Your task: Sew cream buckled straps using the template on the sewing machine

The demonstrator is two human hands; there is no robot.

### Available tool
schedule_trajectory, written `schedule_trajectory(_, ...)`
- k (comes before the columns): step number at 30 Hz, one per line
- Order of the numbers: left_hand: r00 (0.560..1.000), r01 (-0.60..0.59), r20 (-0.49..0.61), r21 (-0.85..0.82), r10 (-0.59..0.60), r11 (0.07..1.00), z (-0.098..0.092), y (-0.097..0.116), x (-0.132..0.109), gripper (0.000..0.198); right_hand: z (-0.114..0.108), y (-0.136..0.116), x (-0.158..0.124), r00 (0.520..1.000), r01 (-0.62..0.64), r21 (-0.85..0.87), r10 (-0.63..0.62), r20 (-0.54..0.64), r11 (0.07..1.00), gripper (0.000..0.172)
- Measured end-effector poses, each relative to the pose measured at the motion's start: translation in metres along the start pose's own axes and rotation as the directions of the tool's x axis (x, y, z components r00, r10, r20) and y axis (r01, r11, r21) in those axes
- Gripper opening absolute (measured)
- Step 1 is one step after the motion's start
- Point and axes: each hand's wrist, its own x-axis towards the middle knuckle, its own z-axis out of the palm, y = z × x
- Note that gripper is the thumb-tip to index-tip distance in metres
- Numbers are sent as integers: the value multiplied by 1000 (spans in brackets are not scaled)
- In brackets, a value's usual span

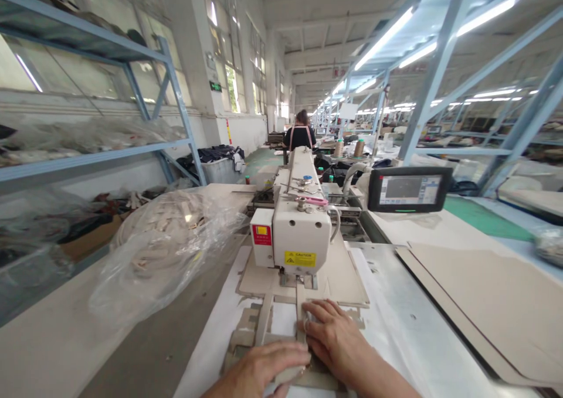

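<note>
The right hand (341,334) lies over a beige strap (300,305), its fingers bent and close together, a ring on one of them; the left hand (264,364) sits just beside it, fingers stretched across toward the strap's near end; whether either hand is clamped on the strap I cannot tell, since the fingers cover that part; the strap runs forward from the hands to beneath the head of a white sewing machine (303,228), where a beige panel (347,272) lies flat; a second strap (264,322) lies to the left, apart from the first; a clear plastic bag (162,240) of beige pieces rests on the desk (211,289) at left; a screen (410,190) stands right of the machine.
</note>
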Motion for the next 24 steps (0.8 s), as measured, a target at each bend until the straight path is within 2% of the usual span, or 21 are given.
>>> schedule_trajectory(3,977,208,-26,-45,-210,977,-14,-1,7,60,3,0,2,1000,-1,-23,1,-22,1000,20)
schedule_trajectory(5,959,276,-41,-84,-280,958,-21,-6,11,51,5,-1,3,999,-18,-55,17,-27,998,21)
schedule_trajectory(9,969,229,-18,-288,-245,930,-24,-23,16,41,7,-1,3,998,-46,-63,43,-45,997,29)
schedule_trajectory(11,975,191,-56,-294,-216,936,-22,-30,19,35,7,4,3,997,-51,-20,50,-66,998,30)
schedule_trajectory(15,968,158,-202,30,-148,987,-20,-39,26,31,0,15,3,983,36,235,8,-183,971,24)
schedule_trajectory(18,972,137,-217,235,-86,962,-15,-48,31,48,-9,10,4,963,105,423,14,-269,900,25)
schedule_trajectory(20,977,105,-210,330,-35,938,-9,-55,36,62,-14,-2,0,955,171,465,-31,-294,869,24)
schedule_trajectory(22,981,-5,-174,427,88,904,1,-65,42,72,-17,-18,-13,948,265,453,-144,-284,851,23)
schedule_trajectory(24,956,-194,-88,523,279,830,13,-77,48,72,-18,-34,-31,942,308,411,-216,-256,858,22)
